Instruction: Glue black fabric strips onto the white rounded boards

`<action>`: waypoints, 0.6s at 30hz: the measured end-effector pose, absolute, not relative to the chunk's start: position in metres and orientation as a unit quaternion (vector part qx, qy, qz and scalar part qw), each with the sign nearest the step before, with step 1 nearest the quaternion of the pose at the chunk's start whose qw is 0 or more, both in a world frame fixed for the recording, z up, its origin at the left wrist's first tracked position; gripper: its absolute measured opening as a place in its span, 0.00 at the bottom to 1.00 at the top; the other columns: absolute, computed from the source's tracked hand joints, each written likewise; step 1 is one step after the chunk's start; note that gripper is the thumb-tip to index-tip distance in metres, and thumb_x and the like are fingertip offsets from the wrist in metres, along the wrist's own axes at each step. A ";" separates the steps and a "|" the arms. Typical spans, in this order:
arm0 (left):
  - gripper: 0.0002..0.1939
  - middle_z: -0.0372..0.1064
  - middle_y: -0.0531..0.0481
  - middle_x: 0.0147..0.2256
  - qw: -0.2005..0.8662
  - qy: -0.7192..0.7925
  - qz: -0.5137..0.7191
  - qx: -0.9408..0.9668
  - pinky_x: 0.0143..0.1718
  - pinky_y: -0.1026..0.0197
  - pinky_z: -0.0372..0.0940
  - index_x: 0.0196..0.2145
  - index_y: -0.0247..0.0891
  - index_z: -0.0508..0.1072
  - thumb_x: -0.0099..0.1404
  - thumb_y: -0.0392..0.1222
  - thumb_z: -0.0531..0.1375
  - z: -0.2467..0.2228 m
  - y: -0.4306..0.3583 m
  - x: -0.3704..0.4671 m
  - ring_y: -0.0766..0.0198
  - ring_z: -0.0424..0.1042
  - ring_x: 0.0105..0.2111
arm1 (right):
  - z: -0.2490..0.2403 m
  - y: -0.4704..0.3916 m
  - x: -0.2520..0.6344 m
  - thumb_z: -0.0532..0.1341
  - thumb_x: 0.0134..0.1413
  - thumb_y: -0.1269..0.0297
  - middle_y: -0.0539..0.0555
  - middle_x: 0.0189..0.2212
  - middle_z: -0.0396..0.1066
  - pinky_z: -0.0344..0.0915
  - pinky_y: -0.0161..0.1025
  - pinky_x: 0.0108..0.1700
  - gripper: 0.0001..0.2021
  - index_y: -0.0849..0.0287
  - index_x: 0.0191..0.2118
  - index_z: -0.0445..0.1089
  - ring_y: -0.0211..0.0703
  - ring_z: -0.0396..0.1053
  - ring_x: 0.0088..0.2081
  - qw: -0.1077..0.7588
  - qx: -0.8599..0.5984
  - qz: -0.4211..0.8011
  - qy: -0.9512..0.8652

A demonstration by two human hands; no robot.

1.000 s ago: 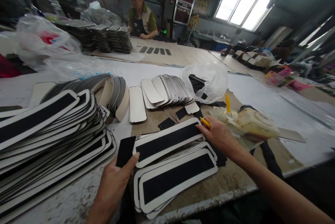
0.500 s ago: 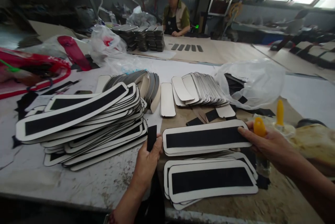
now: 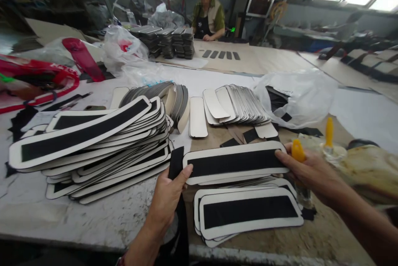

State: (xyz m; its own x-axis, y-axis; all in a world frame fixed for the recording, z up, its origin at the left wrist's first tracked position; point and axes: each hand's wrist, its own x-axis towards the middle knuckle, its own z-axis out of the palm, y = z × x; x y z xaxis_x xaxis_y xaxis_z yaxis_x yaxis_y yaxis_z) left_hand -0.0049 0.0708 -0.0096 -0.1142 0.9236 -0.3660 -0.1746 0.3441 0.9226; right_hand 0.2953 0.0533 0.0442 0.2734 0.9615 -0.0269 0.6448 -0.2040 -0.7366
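Observation:
My left hand is closed, with a black strip between its fingers and its thumb on the left end of a long white panel. This panel has rounded corners and a black band along its middle. My right hand pinches the panel's right end, thumb on top. A yellow-handled tool sticks up from the right hand; its lower part is partly hidden and its kind is unclear. Below the held panel lies a small stack of similar panels. More black strip hangs beneath my left hand.
A tall, uneven pile of banded panels is on the left. Plain white pieces and curved grey pieces stand behind. A clear plastic bag and another yellow handle are right. A person works across the table.
Both hands and the held panel have shifted slightly left. My left thumb has come onto the panel's left end, which was beside the hand before. The view has also shifted a little.

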 end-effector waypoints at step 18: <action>0.19 0.71 0.57 0.24 0.562 0.631 0.458 0.275 0.24 0.67 0.67 0.31 0.39 0.73 0.42 0.46 0.71 -0.006 0.059 0.004 0.66 0.69 0.23 | 0.041 0.042 0.291 0.56 0.55 0.51 0.45 0.19 0.54 0.52 0.34 0.27 0.17 0.56 0.23 0.55 0.35 0.54 0.22 0.297 -0.708 0.099 -0.633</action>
State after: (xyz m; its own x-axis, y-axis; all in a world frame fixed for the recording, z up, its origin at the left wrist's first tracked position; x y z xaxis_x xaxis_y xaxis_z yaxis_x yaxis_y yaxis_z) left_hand 0.0037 0.0586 -0.0062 -0.2172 0.8628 -0.4566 -0.1673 0.4280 0.8882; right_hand 0.2914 0.0416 0.0408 0.1792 0.9551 0.2359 0.8370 -0.0220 -0.5467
